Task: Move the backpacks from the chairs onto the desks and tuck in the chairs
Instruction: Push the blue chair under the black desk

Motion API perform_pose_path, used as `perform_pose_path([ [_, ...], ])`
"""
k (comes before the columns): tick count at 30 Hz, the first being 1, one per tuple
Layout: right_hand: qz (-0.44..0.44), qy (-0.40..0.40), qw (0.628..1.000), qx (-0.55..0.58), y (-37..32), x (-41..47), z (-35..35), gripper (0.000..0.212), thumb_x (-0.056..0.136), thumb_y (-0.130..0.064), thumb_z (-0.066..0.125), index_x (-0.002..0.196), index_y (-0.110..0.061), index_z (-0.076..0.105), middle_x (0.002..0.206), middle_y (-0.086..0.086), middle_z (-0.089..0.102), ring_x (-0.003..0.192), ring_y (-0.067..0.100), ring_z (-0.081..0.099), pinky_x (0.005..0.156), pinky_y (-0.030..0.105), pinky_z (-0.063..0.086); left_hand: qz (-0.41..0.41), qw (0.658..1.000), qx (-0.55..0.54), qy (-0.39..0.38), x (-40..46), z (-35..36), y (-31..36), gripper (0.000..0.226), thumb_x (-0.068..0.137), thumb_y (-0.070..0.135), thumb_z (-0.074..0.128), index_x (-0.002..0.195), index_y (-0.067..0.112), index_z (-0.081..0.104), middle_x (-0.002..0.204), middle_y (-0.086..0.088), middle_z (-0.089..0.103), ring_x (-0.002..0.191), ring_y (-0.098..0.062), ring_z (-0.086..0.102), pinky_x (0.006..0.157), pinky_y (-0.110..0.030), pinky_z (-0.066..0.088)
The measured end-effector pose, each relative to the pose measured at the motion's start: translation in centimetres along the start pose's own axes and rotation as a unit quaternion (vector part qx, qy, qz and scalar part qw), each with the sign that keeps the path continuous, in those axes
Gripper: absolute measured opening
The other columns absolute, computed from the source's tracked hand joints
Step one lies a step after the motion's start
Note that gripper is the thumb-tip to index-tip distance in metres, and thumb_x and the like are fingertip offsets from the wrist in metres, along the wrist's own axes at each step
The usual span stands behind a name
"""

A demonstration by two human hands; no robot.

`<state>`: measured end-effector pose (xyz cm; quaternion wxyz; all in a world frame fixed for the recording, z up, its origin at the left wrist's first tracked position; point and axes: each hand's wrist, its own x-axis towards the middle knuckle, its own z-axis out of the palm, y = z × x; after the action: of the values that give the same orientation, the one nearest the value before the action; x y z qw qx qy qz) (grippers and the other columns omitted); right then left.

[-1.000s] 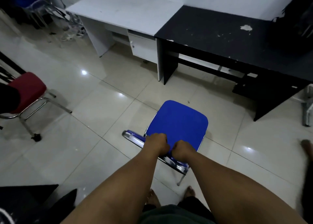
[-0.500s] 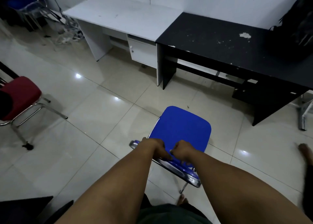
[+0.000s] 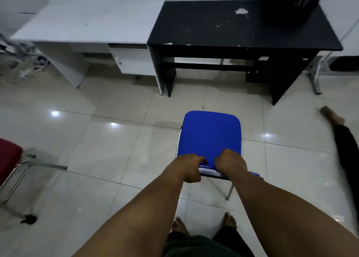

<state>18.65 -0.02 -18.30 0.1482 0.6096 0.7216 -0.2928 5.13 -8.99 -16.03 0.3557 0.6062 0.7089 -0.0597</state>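
A blue-seated chair (image 3: pixel 210 133) with a chrome frame stands on the tiled floor, facing the black desk (image 3: pixel 229 30). My left hand (image 3: pixel 189 166) and my right hand (image 3: pixel 230 164) both grip the top of its backrest, side by side. A black backpack (image 3: pixel 293 2) sits on the far right corner of the black desk. The white desk (image 3: pixel 87 22) joins the black one on the left, with nothing on its top.
A red chair (image 3: pixel 9 159) with chrome legs stands at the left edge. Another person's leg and bare foot (image 3: pixel 332 116) stretch across the floor at the right. A metal stand (image 3: pixel 315 78) is right of the black desk. Cables lie at far left.
The blue chair has turned square to the black desk and sits closer to its opening. My hands keep their grip on the backrest. The view has swung to face the desks.
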Motion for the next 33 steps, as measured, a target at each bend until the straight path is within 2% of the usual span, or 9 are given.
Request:
perform_pose_path([
  [4,-0.085,0.005,0.996,0.029,1.5,-1.2,-0.2,0.049,0.096,-0.060,0.037,0.085,-0.019,0.062,0.084,0.003,0.065,0.082,0.023,0.060,0.075,0.036,0.051,0.036,0.995,0.062,0.074,-0.5,1.0,0.0,0.054,0.080,0.017,0.062,0.131,0.031,0.056,0.117,0.000,0.059,0.104,-0.026,0.059,0.090,-0.035,0.049],
  [7,-0.148,-0.042,0.988,0.028,3.1,-3.0,-1.0,0.062,0.078,-0.088,0.033,0.081,-0.032,0.061,0.079,-0.009,0.062,0.079,0.014,0.059,0.071,0.032,0.049,0.035,0.991,0.071,0.104,-0.8,1.5,0.2,0.045,0.082,0.019,0.062,0.125,0.030,0.058,0.113,0.001,0.062,0.101,-0.025,0.060,0.087,-0.034,0.047],
  [9,-0.173,-0.061,0.983,0.017,3.8,-4.0,-1.6,0.072,0.062,-0.096,0.042,0.095,-0.035,0.062,0.088,-0.012,0.064,0.082,0.010,0.059,0.074,0.031,0.051,0.036,0.992,0.056,0.107,-0.6,1.4,0.1,0.044,0.081,0.028,0.063,0.125,0.033,0.058,0.113,0.004,0.064,0.100,-0.023,0.062,0.086,-0.035,0.050],
  [11,-0.200,-0.065,0.975,-0.069,4.3,-4.5,-1.6,0.076,0.059,-0.091,0.056,0.109,-0.034,0.058,0.097,-0.011,0.063,0.087,0.011,0.059,0.080,0.034,0.053,0.023,0.994,0.047,0.092,-0.5,1.2,0.1,0.048,0.078,0.031,0.065,0.125,0.037,0.056,0.111,0.005,0.066,0.097,-0.021,0.063,0.085,-0.036,0.053],
  [13,-0.203,-0.029,0.964,-0.170,4.4,-4.7,-1.3,0.065,0.070,-0.071,0.069,0.117,-0.030,0.053,0.106,-0.005,0.062,0.095,0.017,0.058,0.085,0.036,0.051,0.008,0.996,0.039,0.083,-0.5,1.1,0.3,0.051,0.078,0.027,0.066,0.126,0.038,0.055,0.110,0.005,0.066,0.094,-0.020,0.062,0.085,-0.035,0.054],
  [15,-0.189,0.012,0.961,-0.202,4.2,-4.6,-1.0,0.041,0.083,-0.043,0.069,0.117,-0.026,0.054,0.108,-0.001,0.063,0.093,0.020,0.058,0.083,0.036,0.051,0.001,0.996,0.035,0.087,-0.5,1.3,0.4,0.053,0.078,0.024,0.067,0.128,0.038,0.055,0.111,0.004,0.065,0.096,-0.020,0.062,0.087,-0.036,0.054],
  [17,-0.187,0.025,0.959,-0.213,3.9,-4.4,-0.8,0.027,0.087,-0.029,0.061,0.113,-0.026,0.057,0.100,-0.001,0.065,0.081,0.019,0.057,0.076,0.034,0.051,-0.003,0.995,0.037,0.095,-0.6,1.2,0.4,0.055,0.079,0.024,0.067,0.130,0.038,0.055,0.113,0.003,0.065,0.098,-0.022,0.062,0.090,-0.037,0.054],
  [24,-0.237,0.041,0.939,-0.244,4.2,-3.0,-0.9,0.023,0.085,-0.024,0.053,0.107,-0.026,0.058,0.089,-0.001,0.066,0.070,0.020,0.057,0.071,0.034,0.055,0.000,0.993,0.055,0.102,0.1,0.7,-0.5,0.062,0.076,0.026,0.069,0.134,0.038,0.053,0.114,0.001,0.067,0.098,-0.024,0.063,0.092,-0.037,0.054],
  [33,-0.262,0.034,0.933,-0.244,4.1,0.3,-3.2,0.024,0.083,-0.025,0.051,0.106,-0.028,0.057,0.090,-0.003,0.066,0.076,0.021,0.062,0.073,0.035,0.055,-0.011,0.992,0.039,0.121,2.5,-0.8,0.2,0.056,0.078,0.026,0.069,0.132,0.036,0.055,0.110,0.003,0.069,0.096,-0.022,0.064,0.089,-0.035,0.055],
])
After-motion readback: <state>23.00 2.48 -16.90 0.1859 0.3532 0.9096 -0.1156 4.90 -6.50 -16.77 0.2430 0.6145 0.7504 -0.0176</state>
